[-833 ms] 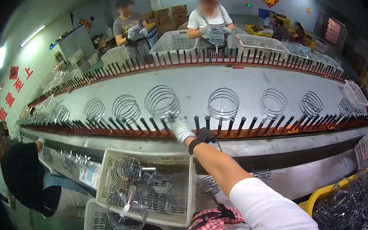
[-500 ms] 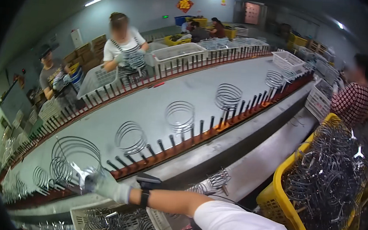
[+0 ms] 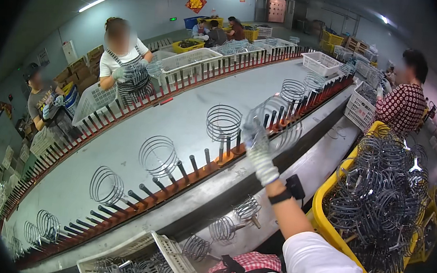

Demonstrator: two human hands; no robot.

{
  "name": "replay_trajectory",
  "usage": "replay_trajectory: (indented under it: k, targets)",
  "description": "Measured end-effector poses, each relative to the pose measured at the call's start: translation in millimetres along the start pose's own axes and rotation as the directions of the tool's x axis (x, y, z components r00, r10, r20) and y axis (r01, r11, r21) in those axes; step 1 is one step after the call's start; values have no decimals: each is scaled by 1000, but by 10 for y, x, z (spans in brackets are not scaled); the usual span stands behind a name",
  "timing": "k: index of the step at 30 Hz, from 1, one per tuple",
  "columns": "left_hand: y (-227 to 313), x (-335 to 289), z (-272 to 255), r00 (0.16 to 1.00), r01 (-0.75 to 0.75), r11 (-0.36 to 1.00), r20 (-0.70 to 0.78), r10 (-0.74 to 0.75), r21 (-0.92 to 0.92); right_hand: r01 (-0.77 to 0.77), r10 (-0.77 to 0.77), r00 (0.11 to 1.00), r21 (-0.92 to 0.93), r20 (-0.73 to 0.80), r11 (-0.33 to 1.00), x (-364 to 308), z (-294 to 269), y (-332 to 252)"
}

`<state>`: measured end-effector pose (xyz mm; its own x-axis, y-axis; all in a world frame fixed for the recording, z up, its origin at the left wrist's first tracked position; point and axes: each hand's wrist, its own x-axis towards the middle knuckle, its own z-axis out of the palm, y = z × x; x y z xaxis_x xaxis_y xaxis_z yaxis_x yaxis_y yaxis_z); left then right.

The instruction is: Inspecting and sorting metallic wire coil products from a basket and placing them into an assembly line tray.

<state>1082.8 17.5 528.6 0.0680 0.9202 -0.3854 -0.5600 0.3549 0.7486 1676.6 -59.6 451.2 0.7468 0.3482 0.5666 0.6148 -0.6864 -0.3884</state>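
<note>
My right hand [image 3: 259,153], in a pale glove with a black band at the wrist, reaches over the near row of pegs. Its fingers are closed on a wire coil [image 3: 289,135], whose loops spread beside the hand and look smeared by motion. To its left, another wire coil [image 3: 223,124] stands on the peg row [image 3: 193,179]. Farther left along the same row are a wire coil [image 3: 157,156] and a tilted wire coil [image 3: 107,185]. Beyond my hand stands one more wire coil [image 3: 292,90]. My left hand is out of view.
A yellow basket [image 3: 323,199] heaped with dark metal coils stands at my right. A white crate [image 3: 177,261] of metal parts is at the lower edge. Loose coils [image 3: 222,229] lie on the metal ledge. Co-workers stand across the grey table [image 3: 123,143] and at the far right.
My right hand has swung from the lower left up and to the right, carrying the wire coil. The whole view has shifted, and the standing coils appear farther left.
</note>
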Motion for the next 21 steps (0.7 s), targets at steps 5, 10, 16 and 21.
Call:
replay_trajectory:
  k: [5, 10, 16, 21]
  targets:
    - [-6, 5, 113, 1000, -11, 999, 3, 11, 48, -207, 211, 973, -53, 88, 977, 376, 128, 557]
    - [-41, -43, 113, 996, -79, 997, -38, 79, -1, -267, 330, 940, 421, -85, 867, 469, 656, 676]
    - [-10, -19, 92, 997, -17, 996, 70, 24, -86, -417, 400, 906, 449, 137, 790, 807, 928, 923]
    - [49, 12, 255, 998, -52, 996, -44, 49, -73, -480, 359, 796, 147, 487, 865, 819, 895, 268]
